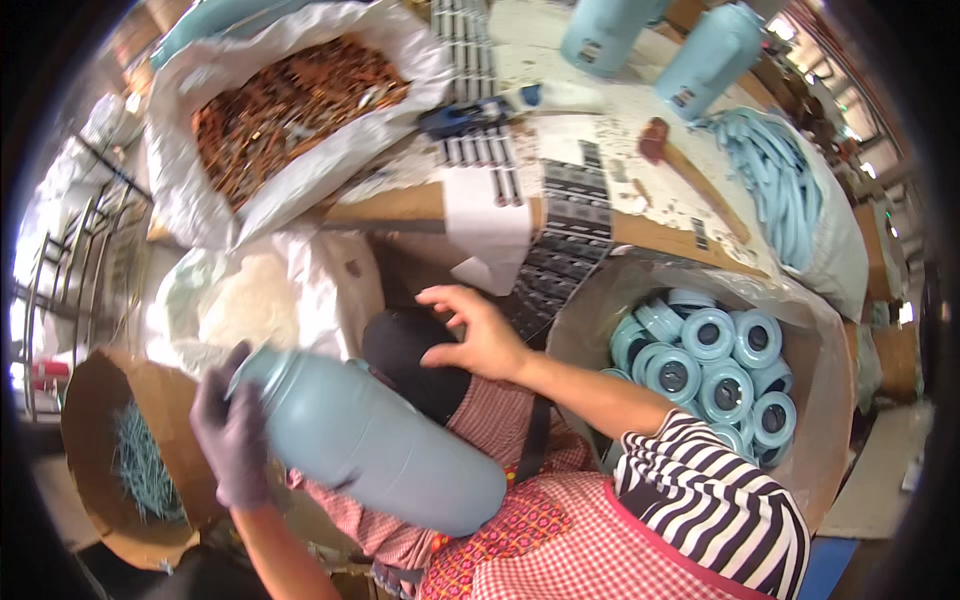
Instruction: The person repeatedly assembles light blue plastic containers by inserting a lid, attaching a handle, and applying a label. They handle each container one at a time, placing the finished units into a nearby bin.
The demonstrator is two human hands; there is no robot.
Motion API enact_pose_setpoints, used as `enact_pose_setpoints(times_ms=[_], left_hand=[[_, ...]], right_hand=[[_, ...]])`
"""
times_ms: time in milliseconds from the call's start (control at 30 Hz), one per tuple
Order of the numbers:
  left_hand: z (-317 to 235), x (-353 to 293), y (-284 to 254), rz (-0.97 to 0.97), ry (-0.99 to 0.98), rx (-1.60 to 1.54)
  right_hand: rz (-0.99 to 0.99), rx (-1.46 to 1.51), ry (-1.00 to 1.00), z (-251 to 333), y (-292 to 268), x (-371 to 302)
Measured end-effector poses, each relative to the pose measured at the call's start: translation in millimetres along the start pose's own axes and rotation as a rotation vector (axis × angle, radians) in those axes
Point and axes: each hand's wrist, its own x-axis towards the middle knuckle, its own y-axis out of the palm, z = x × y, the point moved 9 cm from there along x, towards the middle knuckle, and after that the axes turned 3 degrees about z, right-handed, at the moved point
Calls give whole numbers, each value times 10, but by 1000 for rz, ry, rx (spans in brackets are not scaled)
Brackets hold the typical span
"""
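Note:
A blue-grey plastic flask body (pixel 385 445) lies slantwise across my lap, its neck end up to the left and its base against my apron. My left hand (pixel 228 435), in a grey glove, is closed on the neck end; part of the fingers is hidden by the flask. Bare and raised above my knees, my right hand (pixel 482 335) has its fingers apart with nothing in them. It is a short way beyond the flask, not touching it.
On the table ahead are a sack of small reddish-brown pieces (pixel 300 115), label strips (pixel 570 215), a hammer (pixel 690 170), two blue flasks (pixel 710 60) and a bag of blue handles (pixel 775 180). Blue ring-shaped parts (pixel 725 390) fill a sack at right. A carton (pixel 90 450) stands left.

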Motion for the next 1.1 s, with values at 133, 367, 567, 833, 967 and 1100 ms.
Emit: enact_pose_setpoints(times_ms=[133, 367, 567, 833, 967, 1100], left_hand=[[41, 37, -44, 162, 92, -493], [838, 277, -101, 70, -330, 55], [1244, 478, -69, -6, -380, 36], [1670, 579, 138, 0, -362, -6], [1794, 614, 221, 14, -431, -90], [1857, 630, 232, 7, -418, -146]], right_hand=[[-524, -338, -252, 354, -2067, 0], [-609, -994, -158, -131, -3567, 598], [-559, -548, 56, -459, -3809, 623], [446, 77, 9, 498, 44, -667], [611, 509, 465, 194, 983, -1176], [480, 397, 448, 55, 1059, -1257]])
